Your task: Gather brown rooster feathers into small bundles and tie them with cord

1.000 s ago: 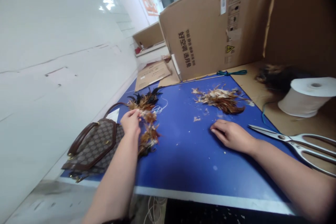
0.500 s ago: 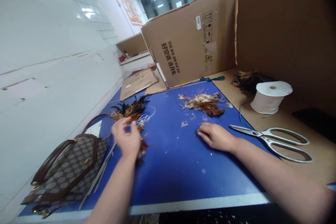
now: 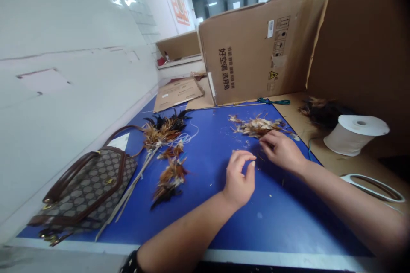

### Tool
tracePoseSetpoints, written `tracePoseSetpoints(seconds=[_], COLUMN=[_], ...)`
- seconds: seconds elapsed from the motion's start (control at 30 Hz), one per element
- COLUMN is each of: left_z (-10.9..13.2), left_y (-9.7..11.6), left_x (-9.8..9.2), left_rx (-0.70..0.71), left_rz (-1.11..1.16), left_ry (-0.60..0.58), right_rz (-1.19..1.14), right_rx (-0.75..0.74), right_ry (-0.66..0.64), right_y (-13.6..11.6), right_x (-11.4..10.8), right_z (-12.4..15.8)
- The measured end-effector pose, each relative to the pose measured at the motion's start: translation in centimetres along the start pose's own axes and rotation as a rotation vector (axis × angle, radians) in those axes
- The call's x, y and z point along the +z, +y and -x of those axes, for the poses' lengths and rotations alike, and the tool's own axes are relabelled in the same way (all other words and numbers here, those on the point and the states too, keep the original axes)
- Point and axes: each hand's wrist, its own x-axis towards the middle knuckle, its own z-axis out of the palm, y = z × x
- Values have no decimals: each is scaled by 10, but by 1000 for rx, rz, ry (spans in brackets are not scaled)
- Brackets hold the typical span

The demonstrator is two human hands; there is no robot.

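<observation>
My left hand (image 3: pixel 240 179) hovers over the middle of the blue table (image 3: pixel 205 222), thumb and fingers apart, with nothing in it. Just right of it, my right hand (image 3: pixel 282 151) has its fingers curled together at the near edge of a pile of cream and brown feathers (image 3: pixel 256 125); whatever is between the fingertips is too small to make out. On the left lie a black and brown feather bundle (image 3: pixel 165 128) with white string (image 3: pixel 185 136) and smaller brown feather tufts (image 3: pixel 171 175).
A patterned handbag (image 3: pixel 92 183) sits at the left beside pale cords (image 3: pixel 134 183). Cardboard (image 3: pixel 250 59) stands behind. At the right are a white spool (image 3: pixel 352 136), dark feathers (image 3: pixel 320 111) and scissors (image 3: pixel 374 187) partly hidden by my right forearm. Green cord (image 3: pixel 273 101) lies at the back.
My left hand has moved right, away from the left feathers to the table's middle. My right hand has shifted up to the feather pile. The camera view has turned left.
</observation>
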Motion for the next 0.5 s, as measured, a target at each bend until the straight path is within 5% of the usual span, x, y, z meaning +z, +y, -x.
tracePoseSetpoints(seconds=[0.17,0.5], left_z=[14,15], left_y=[-20,-19], left_x=[-1,-9], left_rx=[-10,80], left_rz=[13,-36], left_ry=[-57,-94], right_rz=[304,343], right_rx=[2,-75], right_ry=[-54,-160], right_y=[27,30], right_x=[10,24], right_z=[-36,-63])
